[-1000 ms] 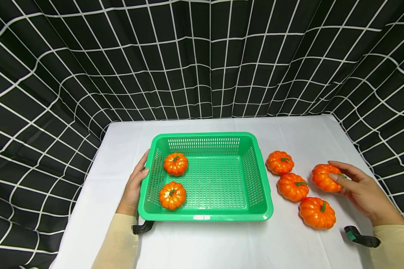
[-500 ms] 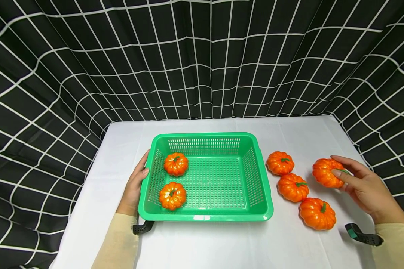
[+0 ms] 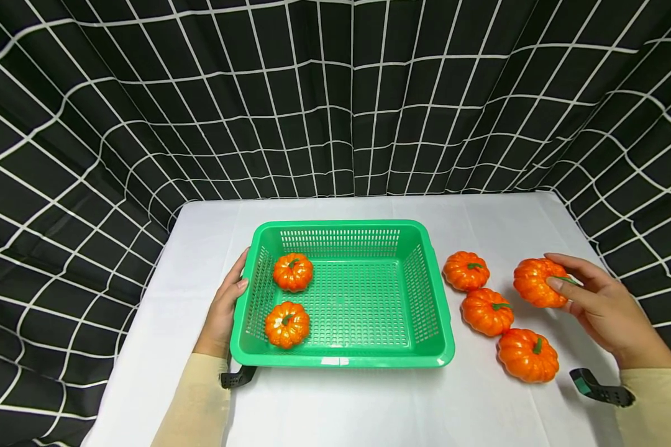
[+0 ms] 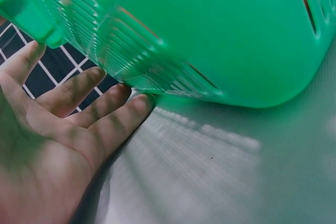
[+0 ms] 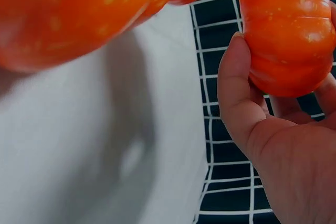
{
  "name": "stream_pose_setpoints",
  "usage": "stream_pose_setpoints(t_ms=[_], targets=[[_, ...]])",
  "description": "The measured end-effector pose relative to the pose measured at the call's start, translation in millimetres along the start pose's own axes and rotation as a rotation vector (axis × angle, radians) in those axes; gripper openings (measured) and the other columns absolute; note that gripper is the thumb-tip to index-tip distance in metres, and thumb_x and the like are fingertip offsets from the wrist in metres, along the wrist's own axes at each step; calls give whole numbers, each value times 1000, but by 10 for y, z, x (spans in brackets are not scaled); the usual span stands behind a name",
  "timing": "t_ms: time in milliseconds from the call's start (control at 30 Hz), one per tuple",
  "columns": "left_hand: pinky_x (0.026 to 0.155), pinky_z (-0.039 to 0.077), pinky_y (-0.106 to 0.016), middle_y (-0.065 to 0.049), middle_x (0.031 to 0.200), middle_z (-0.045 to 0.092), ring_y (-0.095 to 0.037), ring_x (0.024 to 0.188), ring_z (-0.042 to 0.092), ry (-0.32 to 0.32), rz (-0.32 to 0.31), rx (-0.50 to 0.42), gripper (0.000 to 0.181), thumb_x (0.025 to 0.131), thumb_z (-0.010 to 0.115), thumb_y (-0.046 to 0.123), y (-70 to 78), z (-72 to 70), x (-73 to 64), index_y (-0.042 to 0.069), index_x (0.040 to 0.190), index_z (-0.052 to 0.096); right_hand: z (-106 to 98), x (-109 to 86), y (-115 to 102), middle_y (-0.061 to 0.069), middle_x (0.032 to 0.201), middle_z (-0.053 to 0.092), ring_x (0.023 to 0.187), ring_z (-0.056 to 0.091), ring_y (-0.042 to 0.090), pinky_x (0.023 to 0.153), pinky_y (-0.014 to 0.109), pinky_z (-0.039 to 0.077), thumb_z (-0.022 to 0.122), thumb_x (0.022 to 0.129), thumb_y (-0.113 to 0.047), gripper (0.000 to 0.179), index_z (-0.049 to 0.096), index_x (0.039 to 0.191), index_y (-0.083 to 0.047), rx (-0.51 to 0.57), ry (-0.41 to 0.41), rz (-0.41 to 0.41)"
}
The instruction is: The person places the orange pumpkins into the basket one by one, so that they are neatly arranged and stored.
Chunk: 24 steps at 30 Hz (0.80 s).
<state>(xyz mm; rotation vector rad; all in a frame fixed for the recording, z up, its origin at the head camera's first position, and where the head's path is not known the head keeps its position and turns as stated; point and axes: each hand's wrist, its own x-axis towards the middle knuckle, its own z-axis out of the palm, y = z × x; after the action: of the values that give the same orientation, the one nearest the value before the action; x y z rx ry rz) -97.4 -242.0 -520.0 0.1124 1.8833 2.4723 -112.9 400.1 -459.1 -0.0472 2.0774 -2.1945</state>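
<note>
In the head view, my right hand point(image 3: 601, 304) holds a small orange pumpkin point(image 3: 537, 283) with a green stem, thumb on one side and fingers on the other. The right wrist view shows this pumpkin point(image 5: 286, 35) raised off the white cloth. My left hand point(image 3: 223, 307) lies against the left side of a green plastic basket point(image 3: 341, 361). Its fingers point(image 4: 118, 124) are fairly straight, their tips touching the slotted wall in the left wrist view. Inside the basket, along its left side, are two pumpkins, one farther back point(image 3: 293, 272) and one nearer point(image 3: 287, 325).
Right of the basket, three more pumpkins lie in a slanting row: a far one point(image 3: 466, 271), a middle one point(image 3: 487, 312) and a near one point(image 3: 528, 356). A white cloth point(image 3: 335, 410) covers the table. Black curtains with a white grid point(image 3: 324, 93) enclose the back and sides.
The right hand has lifted its pumpkin off the table and shifted it slightly away and to the left. The left hand, the basket and the other pumpkins stay in place.
</note>
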Motion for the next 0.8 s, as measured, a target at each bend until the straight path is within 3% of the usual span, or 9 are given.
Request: stream_pose_setpoints(t_ms=[133,467,800], targets=[[108,53,-43,1,174,36,-33,143,53,7,-4,11,62,113,38,17,4,3,8,31,173,35,55,1,-49,1,145,51,113,64,11,85,24,61,57,110,6,48,61,155,-10,-25,-3,0],[110,52,-42,-4,174,35,-33,141,53,-27,14,-23,63,113,34,13,-5,12,2,27,175,31,177,43,-155,3,145,53,113,64,13,87,25,61,53,110,9,48,60,155,-8,-54,-101,-43],[110,52,-41,-2,174,35,-33,142,52,-14,-2,-13,63,113,35,15,1,5,0,29,174,32,366,72,-271,8,145,54,117,62,17,88,25,61,55,110,7,48,56,156,-5,-134,-120,-62]])
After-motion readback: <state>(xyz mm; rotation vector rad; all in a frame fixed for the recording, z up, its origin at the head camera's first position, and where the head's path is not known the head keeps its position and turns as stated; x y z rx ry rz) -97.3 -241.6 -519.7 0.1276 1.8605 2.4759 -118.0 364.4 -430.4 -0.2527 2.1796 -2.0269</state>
